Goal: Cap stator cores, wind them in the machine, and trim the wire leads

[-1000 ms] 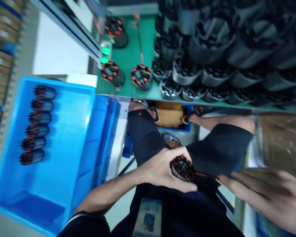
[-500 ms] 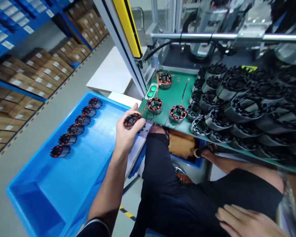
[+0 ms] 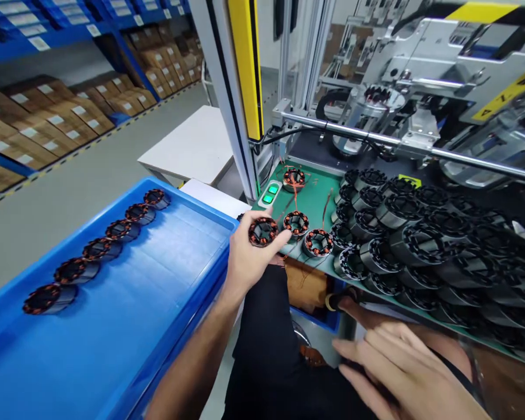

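I have the left hand [image 3: 247, 259] closed around one copper-wound stator [image 3: 263, 233], thumb on the near side and fingers behind, the ring's open end facing up at me. It sits by the near left corner of the green worktop [image 3: 317, 201]; I cannot tell whether it touches the surface. The thumb tip comes right up to a second wound stator [image 3: 296, 234], but I cannot make out contact. I see the right hand [image 3: 398, 364] lower down, above the dark-clothed lap, index finger stretched out and thumb apart from it; its palm is turned away, so I cannot tell whether it holds anything.

Just right of the second stator I have a third one [image 3: 318, 253] near the worktop's edge, with a fourth [image 3: 294, 185] farther back beside the green-lit switch panel [image 3: 270, 194]. To the right I see bare dark stators [image 3: 402, 216] packed together and stacked.

On my left, the blue bin [image 3: 126, 315] carries a slanting row of six wound stators [image 3: 102, 249]. Beyond it stands a white table [image 3: 192, 140], then shelving with cardboard boxes [image 3: 44, 125]. Behind the worktop I see a metal rail [image 3: 345, 131] and machinery.
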The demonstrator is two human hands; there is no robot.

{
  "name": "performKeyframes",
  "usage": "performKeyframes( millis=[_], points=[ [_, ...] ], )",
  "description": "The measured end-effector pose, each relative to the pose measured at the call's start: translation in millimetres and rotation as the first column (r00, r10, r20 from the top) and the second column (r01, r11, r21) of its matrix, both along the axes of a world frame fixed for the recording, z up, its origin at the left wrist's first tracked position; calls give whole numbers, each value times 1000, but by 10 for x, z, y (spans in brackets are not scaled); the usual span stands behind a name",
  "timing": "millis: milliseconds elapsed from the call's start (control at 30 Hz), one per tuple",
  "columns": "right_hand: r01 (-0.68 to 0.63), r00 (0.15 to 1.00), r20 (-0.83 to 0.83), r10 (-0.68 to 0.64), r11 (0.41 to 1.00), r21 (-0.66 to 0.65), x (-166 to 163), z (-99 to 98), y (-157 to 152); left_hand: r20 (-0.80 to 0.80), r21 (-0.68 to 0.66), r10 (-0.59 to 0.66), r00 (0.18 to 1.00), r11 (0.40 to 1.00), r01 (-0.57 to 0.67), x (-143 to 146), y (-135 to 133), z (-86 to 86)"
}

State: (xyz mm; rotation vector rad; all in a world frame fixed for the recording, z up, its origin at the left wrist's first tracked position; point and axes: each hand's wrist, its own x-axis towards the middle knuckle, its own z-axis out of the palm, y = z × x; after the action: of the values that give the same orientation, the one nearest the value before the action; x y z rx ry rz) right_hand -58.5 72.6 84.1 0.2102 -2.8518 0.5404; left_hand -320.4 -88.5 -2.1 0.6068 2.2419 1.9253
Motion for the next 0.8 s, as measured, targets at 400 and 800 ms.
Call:
performKeyframes(
  millis=[400, 800],
  points=[
    [401, 808, 216, -549, 779, 482, -2534, 175, 330, -492, -149, 171, 854, 949, -276, -117, -19, -361],
    [339, 817, 202, -539, 735, 588, -2822, 143, 322, -528, -94, 163, 833, 964, -249, -141, -150, -376]
  ],
)
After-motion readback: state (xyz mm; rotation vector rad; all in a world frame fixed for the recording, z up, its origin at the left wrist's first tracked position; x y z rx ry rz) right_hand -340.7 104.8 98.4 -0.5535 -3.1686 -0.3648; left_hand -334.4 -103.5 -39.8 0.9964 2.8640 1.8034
